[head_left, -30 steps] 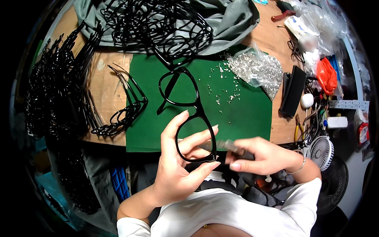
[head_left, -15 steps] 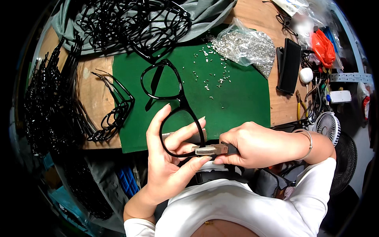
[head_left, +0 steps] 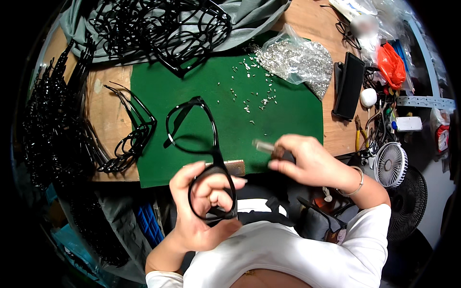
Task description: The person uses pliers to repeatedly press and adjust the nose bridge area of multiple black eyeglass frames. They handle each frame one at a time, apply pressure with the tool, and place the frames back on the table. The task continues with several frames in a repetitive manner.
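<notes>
My left hand is closed round the lower rim of a black eyeglass frame, close to my white shirt. The frame stands on end, its other rim and a folded temple reaching out over the green mat. No lenses can be made out in it. In my right hand is a pair of pliers, gripped by the dark handle. Its metal jaws point left, smeared by motion and apart from the frame. Behind, small silvery metal pieces lie scattered on the mat.
A clear bag of silvery pieces rests at the mat's far right. Black frames pile on grey cloth at the back; more black frames crowd the left. At right are a phone on a stand, yellow-handled pliers and a white fan.
My right hand has drawn the pliers away from the lower rim, up and to the right. My left hand has brought the eyeglass frame down toward my body.
</notes>
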The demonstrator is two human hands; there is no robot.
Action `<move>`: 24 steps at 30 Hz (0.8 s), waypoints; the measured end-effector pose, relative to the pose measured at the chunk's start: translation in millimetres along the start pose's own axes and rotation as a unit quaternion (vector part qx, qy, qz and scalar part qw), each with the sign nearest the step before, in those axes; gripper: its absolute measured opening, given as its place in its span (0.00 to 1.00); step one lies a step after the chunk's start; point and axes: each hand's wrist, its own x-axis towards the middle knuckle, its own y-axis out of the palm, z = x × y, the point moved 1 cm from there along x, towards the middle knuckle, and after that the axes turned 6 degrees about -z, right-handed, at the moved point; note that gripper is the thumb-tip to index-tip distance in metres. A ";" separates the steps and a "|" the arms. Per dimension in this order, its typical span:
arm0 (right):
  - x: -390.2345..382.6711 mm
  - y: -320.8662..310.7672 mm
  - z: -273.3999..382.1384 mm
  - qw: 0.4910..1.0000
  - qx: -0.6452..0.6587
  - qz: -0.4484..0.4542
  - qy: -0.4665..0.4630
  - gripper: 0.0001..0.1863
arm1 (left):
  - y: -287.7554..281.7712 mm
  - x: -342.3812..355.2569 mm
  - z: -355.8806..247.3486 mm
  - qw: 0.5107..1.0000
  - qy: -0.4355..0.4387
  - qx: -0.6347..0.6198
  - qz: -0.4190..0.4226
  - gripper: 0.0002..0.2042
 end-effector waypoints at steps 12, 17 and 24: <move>24.2 22.7 -28.0 0.983 -0.152 -0.102 -0.014 0.10 | 12.6 -4.3 -5.3 0.952 -0.231 -0.186 -0.075 0.28; 16.5 10.7 9.1 0.993 0.068 -0.093 0.036 0.08 | 5.4 -7.9 18.3 0.979 -0.192 -0.028 -0.070 0.07; 23.2 43.9 37.1 0.913 0.373 -0.162 0.014 0.07 | 29.2 1.2 27.5 0.987 -0.068 0.029 -0.141 0.25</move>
